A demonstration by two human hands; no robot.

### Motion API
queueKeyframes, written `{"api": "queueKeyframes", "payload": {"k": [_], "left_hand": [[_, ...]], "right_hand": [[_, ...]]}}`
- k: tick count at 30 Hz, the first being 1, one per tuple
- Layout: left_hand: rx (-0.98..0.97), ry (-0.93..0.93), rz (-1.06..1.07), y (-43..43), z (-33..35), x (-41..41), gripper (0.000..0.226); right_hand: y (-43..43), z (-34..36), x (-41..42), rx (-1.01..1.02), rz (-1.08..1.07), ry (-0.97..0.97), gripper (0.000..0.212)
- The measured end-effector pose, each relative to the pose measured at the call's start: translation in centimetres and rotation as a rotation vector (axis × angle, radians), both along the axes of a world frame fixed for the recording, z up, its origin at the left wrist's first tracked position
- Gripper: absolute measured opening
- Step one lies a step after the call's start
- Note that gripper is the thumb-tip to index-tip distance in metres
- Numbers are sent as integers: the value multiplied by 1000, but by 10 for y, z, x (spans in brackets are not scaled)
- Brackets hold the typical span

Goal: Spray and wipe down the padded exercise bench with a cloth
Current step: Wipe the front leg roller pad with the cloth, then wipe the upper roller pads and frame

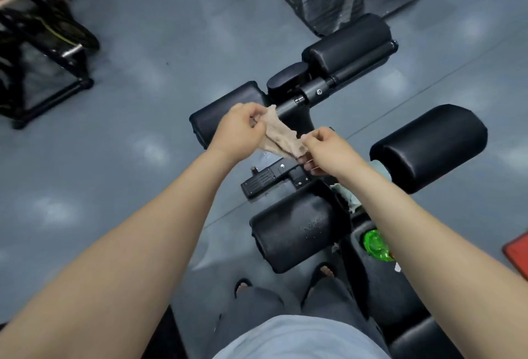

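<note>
Nearest the camera, two feet in black open-toed sandals (315, 276) stand just this side of a black vinyl padded roller (297, 233). It is the closest cushion of the exercise bench, and its top is speckled with droplets. Just right of that roller, a translucent bright green plastic object (376, 244) sits in a dark recess, partly hidden by the right forearm; what it is cannot be told. Just beyond the roller, a black ribbed metal footplate (264, 181) lies over the grey floor (143, 44).

Further beyond the roller, above the footplate, both hands hold a crumpled beige cloth (281, 137) in the air, clear of all the padding. The left hand (238, 130) pinches its far upper corner with curled fingers. The right hand (325, 150) pinches its near lower edge in the same way, so the cloth is stretched between them.

Past the hands lies a second black cushion (223, 111), and up to the right of the roller a large rounded black pad (428, 147). Further on, a black steel tube (317, 91) runs beside another long black pad (348, 41). Farthest from the roller stand a grey metal machine base (328, 1) and, far to the left, a black tubular frame (43, 81).
</note>
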State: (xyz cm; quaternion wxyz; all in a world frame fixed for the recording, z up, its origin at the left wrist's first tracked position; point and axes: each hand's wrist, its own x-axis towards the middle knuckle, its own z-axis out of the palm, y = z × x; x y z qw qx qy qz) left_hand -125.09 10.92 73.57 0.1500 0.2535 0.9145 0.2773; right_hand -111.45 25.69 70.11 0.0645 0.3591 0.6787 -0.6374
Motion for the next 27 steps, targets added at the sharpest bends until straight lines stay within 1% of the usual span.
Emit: {"api": "queueKeyframes", "payload": {"k": [3,5,7,8,10,12,13,15,17,19,20,22,24,25,26,27], "left_hand": [[-68,51,56,8,0,3,33],[-113,156,80,17,3,14,31],[-75,261,62,31,8,35,28],[-36,274,28,42,9,50,27],[35,204,-69,60,6,77,25],[49,55,-181,81,-5,102,22],[28,-9,-237,93,-13,116,22],[-46,-73,-350,110,-30,140,27],[-136,-107,-462,121,-47,160,35],[-240,-100,-549,127,-61,172,40],[-275,-79,-566,128,-65,175,41],[-287,-40,-548,129,-68,176,40],[-271,-19,-540,130,-67,175,38],[-267,-14,-544,130,-66,175,38],[-271,-10,-555,130,-65,174,38],[-272,-8,-562,131,-66,174,37]], "right_hand": [[19,-3,14,14,-23,8,13],[33,-5,30,37,-54,20,11],[47,-11,50,79,-89,20,11],[55,-15,63,101,-118,9,12],[67,-25,87,162,-186,-22,15],[79,-37,116,222,-262,-63,19],[85,-44,134,244,-288,-101,20],[92,-61,168,271,-321,-195,20],[95,-82,197,273,-329,-302,20],[93,-106,220,255,-314,-417,20],[91,-117,230,247,-293,-473,25],[83,-137,244,219,-228,-573,49],[76,-150,253,163,-169,-626,70],[71,-156,256,135,-133,-642,76],[67,-162,257,105,-103,-654,76],[64,-167,258,88,-85,-651,70]]}}
